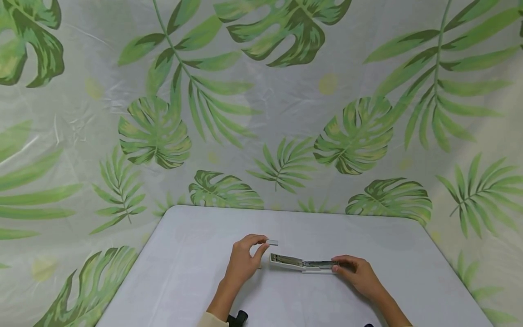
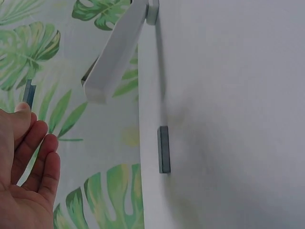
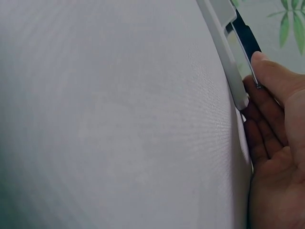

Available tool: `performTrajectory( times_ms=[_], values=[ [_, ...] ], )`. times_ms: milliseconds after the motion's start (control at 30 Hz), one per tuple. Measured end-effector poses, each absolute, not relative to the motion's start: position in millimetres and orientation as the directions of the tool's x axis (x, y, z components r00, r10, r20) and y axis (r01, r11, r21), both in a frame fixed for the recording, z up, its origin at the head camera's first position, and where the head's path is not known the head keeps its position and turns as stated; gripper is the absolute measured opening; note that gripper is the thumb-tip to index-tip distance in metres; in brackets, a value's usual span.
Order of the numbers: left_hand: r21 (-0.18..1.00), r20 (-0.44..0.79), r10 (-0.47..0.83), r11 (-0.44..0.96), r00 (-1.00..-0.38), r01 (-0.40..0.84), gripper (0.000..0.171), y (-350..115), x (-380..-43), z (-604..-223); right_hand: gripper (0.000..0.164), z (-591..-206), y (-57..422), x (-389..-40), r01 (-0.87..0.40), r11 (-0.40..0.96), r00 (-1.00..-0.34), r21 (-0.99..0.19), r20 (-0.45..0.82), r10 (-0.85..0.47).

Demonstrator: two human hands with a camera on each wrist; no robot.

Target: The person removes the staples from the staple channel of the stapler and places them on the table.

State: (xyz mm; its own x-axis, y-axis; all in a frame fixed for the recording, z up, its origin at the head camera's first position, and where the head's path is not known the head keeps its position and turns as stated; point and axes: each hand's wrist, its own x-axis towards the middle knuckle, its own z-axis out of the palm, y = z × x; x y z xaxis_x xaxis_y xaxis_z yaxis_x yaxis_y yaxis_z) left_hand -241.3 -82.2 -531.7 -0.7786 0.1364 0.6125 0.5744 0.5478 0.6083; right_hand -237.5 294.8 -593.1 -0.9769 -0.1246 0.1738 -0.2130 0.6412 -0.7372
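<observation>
My left hand (image 1: 242, 260) pinches a short grey strip of staples (image 1: 272, 242) between thumb and fingertips, above the table. A white stapler (image 1: 307, 268) lies to its right, its top swung wide back so the metal inside shows. At the stapler's right end, my right hand (image 1: 361, 274) grips the metal part with thumb and fingers, as the right wrist view also shows. A second strip of staples (image 2: 164, 149) rests on the table below the left hand; the hand mostly hides it in the head view.
The white table (image 1: 204, 227) reaches back to a leaf-patterned curtain (image 1: 286, 113). A black object (image 1: 239, 319) shows by the left forearm at the bottom of the head view.
</observation>
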Motion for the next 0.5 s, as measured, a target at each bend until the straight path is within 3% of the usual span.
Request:
performTrajectory(
  times_ms=[500],
  values=[
    [0.650,0.543,0.090,0.585,-0.835,0.486,0.019,-113.9,-236.0,-538.5,0.025,-592.3,295.9,-238.1,-0.217,0.638,-0.976,-0.739,0.173,-0.130]
  ],
)
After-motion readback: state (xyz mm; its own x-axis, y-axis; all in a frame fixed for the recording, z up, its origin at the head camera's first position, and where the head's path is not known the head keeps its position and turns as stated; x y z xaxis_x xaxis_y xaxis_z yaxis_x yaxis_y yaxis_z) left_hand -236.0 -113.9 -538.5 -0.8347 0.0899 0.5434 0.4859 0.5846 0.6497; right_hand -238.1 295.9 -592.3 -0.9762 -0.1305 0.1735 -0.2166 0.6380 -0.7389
